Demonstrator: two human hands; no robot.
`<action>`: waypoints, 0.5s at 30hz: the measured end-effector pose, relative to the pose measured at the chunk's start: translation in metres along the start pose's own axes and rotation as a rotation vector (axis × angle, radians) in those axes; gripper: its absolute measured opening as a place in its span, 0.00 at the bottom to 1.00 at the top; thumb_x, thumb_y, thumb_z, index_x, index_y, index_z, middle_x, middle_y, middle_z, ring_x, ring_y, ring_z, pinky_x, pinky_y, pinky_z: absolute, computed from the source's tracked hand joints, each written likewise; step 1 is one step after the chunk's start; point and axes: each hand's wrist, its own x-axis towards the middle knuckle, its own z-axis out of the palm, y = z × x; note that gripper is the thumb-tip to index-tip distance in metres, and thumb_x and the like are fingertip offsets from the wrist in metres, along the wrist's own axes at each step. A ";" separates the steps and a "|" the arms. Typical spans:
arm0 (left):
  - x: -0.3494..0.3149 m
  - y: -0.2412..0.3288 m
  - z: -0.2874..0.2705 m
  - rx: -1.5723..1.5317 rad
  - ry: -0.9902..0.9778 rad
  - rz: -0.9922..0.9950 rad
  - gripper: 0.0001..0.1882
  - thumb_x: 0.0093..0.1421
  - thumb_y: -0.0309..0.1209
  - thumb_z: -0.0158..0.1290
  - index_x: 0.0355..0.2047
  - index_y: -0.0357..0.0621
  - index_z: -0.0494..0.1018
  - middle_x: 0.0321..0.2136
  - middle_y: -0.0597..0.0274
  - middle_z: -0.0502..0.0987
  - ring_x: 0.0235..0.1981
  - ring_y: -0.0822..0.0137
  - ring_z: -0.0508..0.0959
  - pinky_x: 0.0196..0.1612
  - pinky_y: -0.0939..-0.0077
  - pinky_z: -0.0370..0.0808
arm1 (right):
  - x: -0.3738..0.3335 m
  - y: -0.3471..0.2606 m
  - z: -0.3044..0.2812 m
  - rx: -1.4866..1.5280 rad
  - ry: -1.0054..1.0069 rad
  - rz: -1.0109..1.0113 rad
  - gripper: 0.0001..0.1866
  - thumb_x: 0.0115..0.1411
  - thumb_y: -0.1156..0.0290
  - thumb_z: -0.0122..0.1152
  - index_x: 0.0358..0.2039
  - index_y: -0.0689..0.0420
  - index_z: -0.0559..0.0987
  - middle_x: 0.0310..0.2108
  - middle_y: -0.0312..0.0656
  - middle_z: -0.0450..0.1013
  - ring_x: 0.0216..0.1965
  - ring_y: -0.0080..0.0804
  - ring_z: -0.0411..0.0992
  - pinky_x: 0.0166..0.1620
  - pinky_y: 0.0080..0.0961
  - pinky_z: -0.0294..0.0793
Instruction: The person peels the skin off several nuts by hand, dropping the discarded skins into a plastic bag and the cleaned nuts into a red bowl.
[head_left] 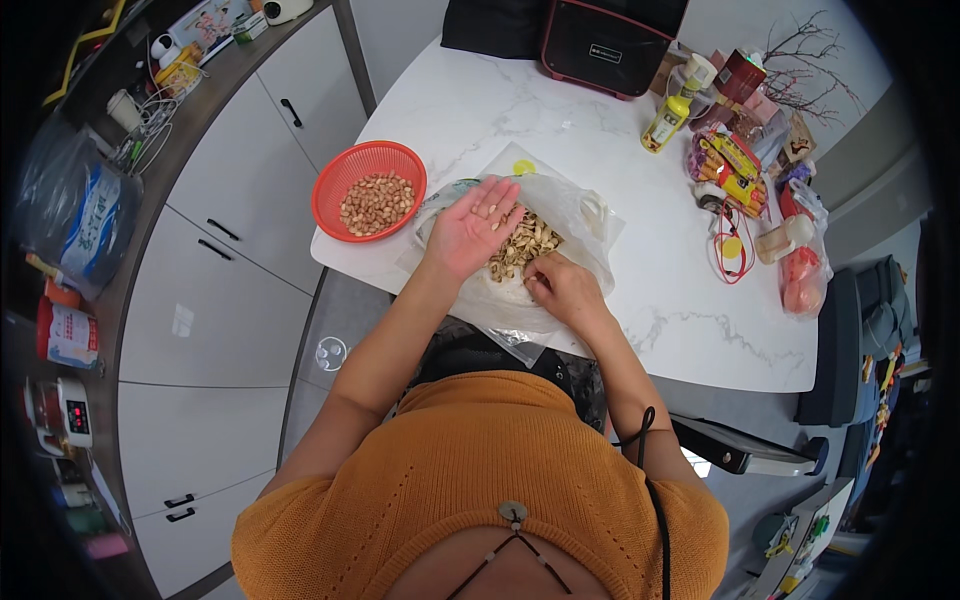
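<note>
Orange sweater foremost, a wide-open left hand, best held level, bears apparent peanuts as the curled right hand, contents hidden, touches shells.

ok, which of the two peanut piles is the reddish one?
The kernels in the red basket, at the left end of the table. The shell pile on the plastic bag is pale tan instead.

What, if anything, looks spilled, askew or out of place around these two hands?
No clear spill: the peanut shells lie on the plastic bag. What looks odd is the red basket of peanuts: it sits at the white table's left edge, its rim seeming to overhang.
</note>
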 end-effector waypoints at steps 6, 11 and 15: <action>0.001 -0.002 -0.001 0.117 -0.013 0.045 0.20 0.57 0.18 0.41 0.51 0.40 0.57 0.51 0.56 0.61 0.56 0.61 0.60 0.59 0.62 0.56 | 0.000 -0.002 -0.002 0.008 -0.009 0.009 0.04 0.47 0.71 0.54 0.25 0.54 0.74 0.25 0.42 0.69 0.28 0.42 0.70 0.31 0.34 0.69; 0.003 -0.003 -0.003 0.111 -0.025 0.038 0.22 0.56 0.16 0.41 0.51 0.41 0.57 0.52 0.55 0.61 0.56 0.61 0.60 0.59 0.59 0.56 | 0.000 -0.002 -0.002 0.015 -0.003 0.005 0.03 0.47 0.71 0.54 0.25 0.54 0.74 0.25 0.42 0.69 0.28 0.43 0.70 0.31 0.34 0.69; 0.003 -0.003 -0.003 0.083 -0.041 0.014 0.23 0.55 0.15 0.39 0.51 0.42 0.57 0.52 0.55 0.61 0.55 0.61 0.60 0.59 0.57 0.57 | 0.000 -0.001 -0.001 0.016 -0.003 0.009 0.03 0.47 0.71 0.54 0.25 0.54 0.74 0.25 0.42 0.69 0.28 0.43 0.70 0.31 0.34 0.69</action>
